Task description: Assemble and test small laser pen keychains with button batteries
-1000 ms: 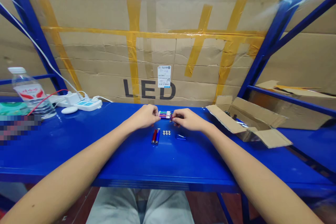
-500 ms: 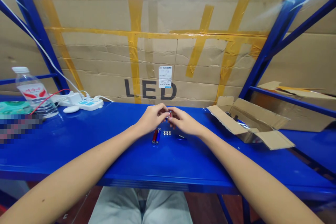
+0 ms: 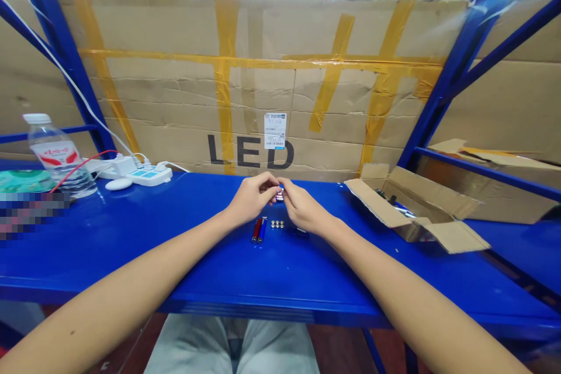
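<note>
Meeting at 12 o'clock on the surface [image 3: 205,272], our left hand [image 3: 252,198] and right hand [image 3: 303,203] curl round shiny tubes [image 3: 279,194]; firm grip or not, we can't tell. Let's press evenly, clear of silver pieces [image 3: 277,224] at 6 o'clock.

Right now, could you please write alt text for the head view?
Two hands are close together over a blue table, partly hiding what is between them. Nearer lie a red tube, a blue tube and silver discs; an open cardboard box stands at right.
</note>
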`<control>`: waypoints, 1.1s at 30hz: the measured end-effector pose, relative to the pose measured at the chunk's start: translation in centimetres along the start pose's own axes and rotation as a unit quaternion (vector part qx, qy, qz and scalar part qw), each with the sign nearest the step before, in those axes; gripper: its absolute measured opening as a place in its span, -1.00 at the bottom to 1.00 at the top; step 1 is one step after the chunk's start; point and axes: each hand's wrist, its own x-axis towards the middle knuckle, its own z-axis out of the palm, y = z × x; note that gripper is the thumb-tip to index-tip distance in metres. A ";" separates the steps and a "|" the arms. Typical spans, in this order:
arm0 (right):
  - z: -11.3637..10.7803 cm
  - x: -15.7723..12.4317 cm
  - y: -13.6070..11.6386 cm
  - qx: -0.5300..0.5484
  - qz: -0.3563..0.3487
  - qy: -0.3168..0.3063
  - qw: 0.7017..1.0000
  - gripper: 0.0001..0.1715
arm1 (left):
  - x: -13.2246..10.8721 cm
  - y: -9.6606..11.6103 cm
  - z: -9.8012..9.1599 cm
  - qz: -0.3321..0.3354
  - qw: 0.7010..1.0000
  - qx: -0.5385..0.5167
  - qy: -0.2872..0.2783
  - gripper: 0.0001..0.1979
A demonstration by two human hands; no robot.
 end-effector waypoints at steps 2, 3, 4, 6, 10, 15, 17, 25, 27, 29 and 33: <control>0.0 0.0 -0.1 -0.029 0.003 0.004 1.000 -0.71 | 0.0 0.1 0.1 -0.009 1.000 -0.015 0.003 -0.88; -0.1 0.0 -0.1 -0.042 0.007 0.005 0.999 -0.71 | 0.0 0.2 0.1 -0.015 1.000 -0.022 0.004 -0.88; -0.1 0.0 0.0 -0.052 0.010 0.006 0.999 -0.72 | 0.0 0.3 0.2 -0.021 0.999 -0.029 0.004 -0.88; 0.0 0.1 0.2 -0.064 0.009 0.009 0.998 -0.74 | 0.0 0.5 0.3 -0.032 0.999 -0.042 0.006 -0.88; 0.3 0.1 0.9 -0.039 -0.008 0.019 0.999 -0.73 | 0.1 0.6 0.4 -0.049 0.997 -0.063 0.006 -0.88; 0.6 0.1 1.1 0.029 -0.001 0.011 1.000 -0.72 | -0.1 0.7 0.6 -0.050 0.996 -0.072 -0.008 -0.90; 0.5 0.2 1.0 0.043 0.013 0.008 0.999 -0.70 | -0.1 0.8 0.7 -0.051 0.997 -0.064 -0.013 -0.90; -2.0 0.0 2.8 -0.093 0.153 -0.086 0.980 -0.72 | 0.4 -0.7 -0.9 -0.038 0.995 0.083 -0.043 -0.83; -2.9 -0.2 3.3 -0.123 0.172 -0.176 0.961 -0.80 | 0.7 -1.3 -1.7 -0.043 0.983 0.166 -0.059 -0.87; -3.5 -0.5 3.4 -0.139 0.195 -0.240 0.941 -0.84 | 1.0 -1.8 -2.5 -0.059 0.973 0.204 -0.088 -0.88; -4.0 -0.7 3.0 -0.108 0.292 -0.315 0.896 -0.80 | 1.4 -2.5 -3.8 -0.088 0.960 0.216 -0.158 -0.86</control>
